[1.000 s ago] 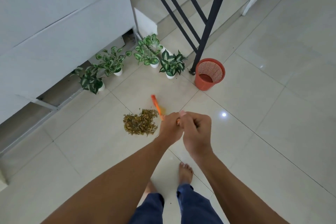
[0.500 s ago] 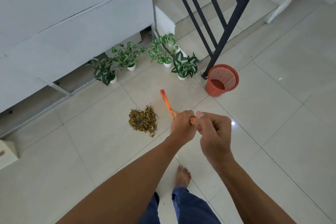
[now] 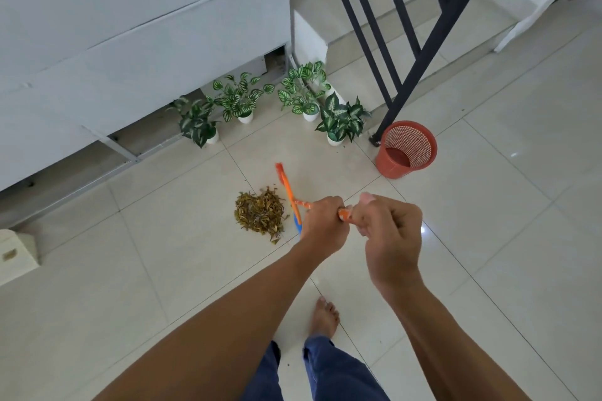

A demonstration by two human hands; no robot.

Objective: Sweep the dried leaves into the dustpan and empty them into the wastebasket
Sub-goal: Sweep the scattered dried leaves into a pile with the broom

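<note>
A pile of dried leaves [image 3: 260,213] lies on the pale tiled floor. A broom with an orange head [image 3: 286,187] and a bit of blue at its lower end stands just right of the pile, touching its edge. Its orange patterned handle runs back into both hands. My left hand [image 3: 322,221] grips the handle lower down, and my right hand [image 3: 387,231] grips it just behind. The red mesh wastebasket [image 3: 407,150] stands upright on the floor to the right, beyond the pile. No dustpan shows in view.
Several small potted plants [image 3: 338,122] line the floor behind the pile, under a white wall panel. A black stair railing [image 3: 413,68] ends beside the wastebasket. A cream box [image 3: 16,254] sits at far left. My bare foot [image 3: 324,316] stands behind the hands.
The view has shifted, so the plants, wastebasket and pile sit further right in frame. Both hands keep their grip on the handle, and the broom head stays at the pile's right edge.
</note>
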